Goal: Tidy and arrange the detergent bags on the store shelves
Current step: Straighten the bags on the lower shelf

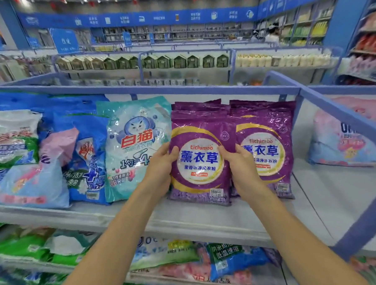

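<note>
- The front Eichimoo bag (200,163) stands on the top shelf (208,217) between the left hand (162,165) and the right hand (241,168), each gripping one side edge.
- Another bag of the same kind (198,105) stands directly behind it.
- The second Eichimoo bag (268,151) stands just outside the right hand, partly behind it.
- The cat-logo bag (135,145) stands just outside the left hand, with more bags (83,161) crowded beyond.
- Past the divider rail (333,113), well beyond the right hand, a bag (344,143) leans in the next bay.
- Below both hands, bags (162,254) lie on the lower shelf.

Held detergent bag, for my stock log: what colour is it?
The detergent bag is purple, with a gold-ringed white circle; head view.
</note>
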The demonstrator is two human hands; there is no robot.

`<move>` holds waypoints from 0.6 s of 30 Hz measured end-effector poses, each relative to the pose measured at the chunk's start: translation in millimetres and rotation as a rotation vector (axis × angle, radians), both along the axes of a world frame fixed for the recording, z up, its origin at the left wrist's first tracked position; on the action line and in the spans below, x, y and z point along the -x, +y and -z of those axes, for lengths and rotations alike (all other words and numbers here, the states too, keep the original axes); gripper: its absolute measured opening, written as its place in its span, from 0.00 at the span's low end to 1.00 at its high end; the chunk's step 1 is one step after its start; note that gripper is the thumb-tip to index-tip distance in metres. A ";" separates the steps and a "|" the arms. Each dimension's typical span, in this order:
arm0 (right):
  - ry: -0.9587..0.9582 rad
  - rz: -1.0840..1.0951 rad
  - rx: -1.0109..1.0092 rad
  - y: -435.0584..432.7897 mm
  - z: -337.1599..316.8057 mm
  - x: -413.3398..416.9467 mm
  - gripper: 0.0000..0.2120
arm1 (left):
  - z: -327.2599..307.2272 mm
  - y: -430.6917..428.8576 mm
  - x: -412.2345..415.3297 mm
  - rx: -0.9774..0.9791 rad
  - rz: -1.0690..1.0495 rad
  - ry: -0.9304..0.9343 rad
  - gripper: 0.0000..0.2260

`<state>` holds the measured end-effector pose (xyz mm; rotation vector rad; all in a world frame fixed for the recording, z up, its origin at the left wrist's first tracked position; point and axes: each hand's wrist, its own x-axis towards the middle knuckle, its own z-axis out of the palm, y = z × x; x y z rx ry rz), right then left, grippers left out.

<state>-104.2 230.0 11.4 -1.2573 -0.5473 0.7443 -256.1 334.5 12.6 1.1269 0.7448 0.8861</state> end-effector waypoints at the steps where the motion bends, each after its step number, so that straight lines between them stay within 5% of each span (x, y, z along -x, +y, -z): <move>1: -0.001 0.019 0.007 6.5 4.4 -5.1 0.08 | 6.2 8.1 -5.3 0.024 -0.002 -0.020 0.11; 5: 0.016 0.085 -0.013 28.6 7.9 -17.8 0.08 | 3.9 27.6 -28.3 0.090 -0.062 -0.129 0.14; 7: -0.011 0.148 0.003 38.5 2.5 -16.2 0.16 | -0.5 34.4 -35.7 0.106 -0.129 -0.144 0.15; 12: -0.595 0.334 0.095 5.3 -8.0 17.1 0.32 | -4.1 37.9 -33.3 0.074 -0.170 -0.123 0.15; 14: -0.734 0.238 0.207 -20.1 14.6 36.9 0.45 | -3.0 39.2 -33.2 0.033 -0.170 -0.097 0.14; 18: -0.694 0.027 0.431 -33.4 50.1 54.0 0.59 | 10.3 32.7 -25.5 -0.286 -0.143 0.048 0.13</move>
